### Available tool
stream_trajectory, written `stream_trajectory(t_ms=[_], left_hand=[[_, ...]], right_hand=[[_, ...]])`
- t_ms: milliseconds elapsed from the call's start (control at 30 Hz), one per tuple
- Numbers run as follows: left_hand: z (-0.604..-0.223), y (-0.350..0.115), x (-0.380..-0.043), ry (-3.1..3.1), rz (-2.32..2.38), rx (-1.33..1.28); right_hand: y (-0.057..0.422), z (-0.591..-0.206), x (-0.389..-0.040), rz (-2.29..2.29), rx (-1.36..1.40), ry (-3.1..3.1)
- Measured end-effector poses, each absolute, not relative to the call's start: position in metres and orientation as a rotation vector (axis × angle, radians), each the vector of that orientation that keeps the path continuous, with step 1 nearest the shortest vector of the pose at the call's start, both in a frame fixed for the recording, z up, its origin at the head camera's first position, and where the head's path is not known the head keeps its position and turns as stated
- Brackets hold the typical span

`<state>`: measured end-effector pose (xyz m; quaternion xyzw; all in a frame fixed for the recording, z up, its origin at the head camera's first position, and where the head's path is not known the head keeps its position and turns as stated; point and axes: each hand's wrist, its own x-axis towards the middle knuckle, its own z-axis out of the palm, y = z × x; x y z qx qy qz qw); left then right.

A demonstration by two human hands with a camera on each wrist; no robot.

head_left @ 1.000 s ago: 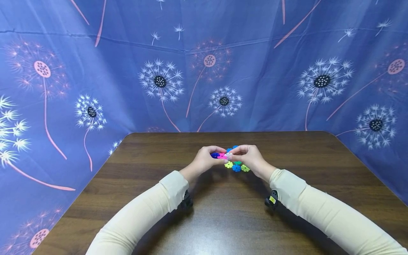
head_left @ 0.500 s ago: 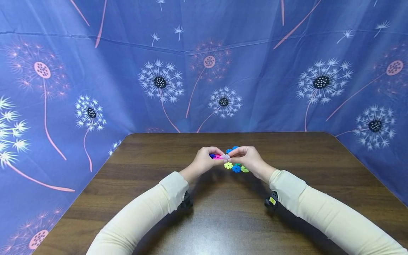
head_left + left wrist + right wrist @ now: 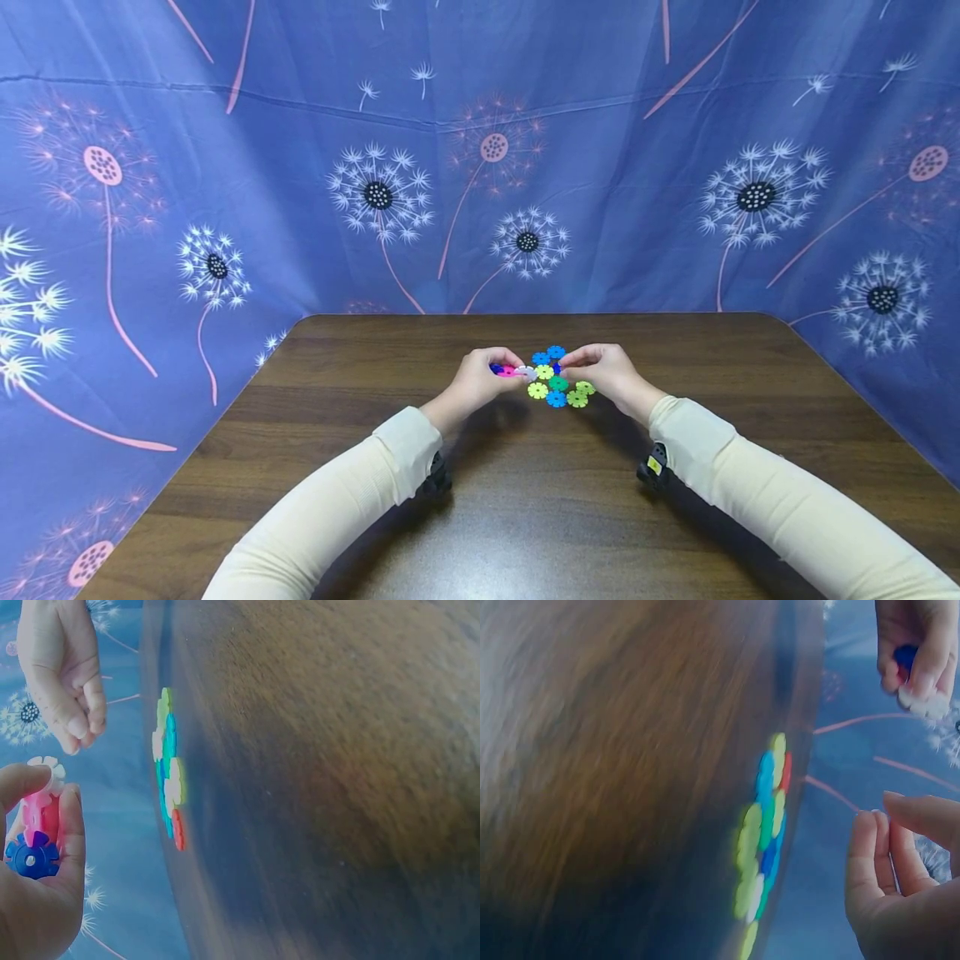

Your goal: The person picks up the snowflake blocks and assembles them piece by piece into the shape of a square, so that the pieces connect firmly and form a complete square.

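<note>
My left hand [image 3: 476,375] pinches a short chain of joined plastic snowflake discs above the table. In the left wrist view it has a dark blue disc [image 3: 34,856], a pink disc [image 3: 41,814] and, at the free end, a white disc [image 3: 52,769] under the thumb. Apart from the chain, my right hand [image 3: 609,375] hovers over the right side of the loose discs. Its thumb and fingers [image 3: 864,859] are loosely bent, with nothing seen between them. Loose discs lie between and below the hands, among them a green disc [image 3: 557,383] and a blue disc [image 3: 556,400].
Several more discs lie in the same cluster, including a yellow disc [image 3: 537,390] and a red disc [image 3: 178,829]. The brown wooden table [image 3: 480,492] extends toward the person. Behind its far edge hangs a blue dandelion-patterned cloth [image 3: 615,183].
My right hand has let go of the white disc and moved right, uncovering more loose discs. The left hand keeps the chain, its white end now free, and has barely moved.
</note>
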<state>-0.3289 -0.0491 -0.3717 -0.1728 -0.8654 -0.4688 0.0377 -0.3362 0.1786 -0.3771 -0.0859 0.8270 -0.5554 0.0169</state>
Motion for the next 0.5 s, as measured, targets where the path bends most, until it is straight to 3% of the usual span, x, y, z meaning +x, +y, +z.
stream_trajectory(t_ms=[500], left_hand=[[-0.376,-0.050,-0.330,-2.646,-1.449,-0.529]], right_hand=[[0.201,-0.388,-0.349,-1.705,-0.101,2.556]])
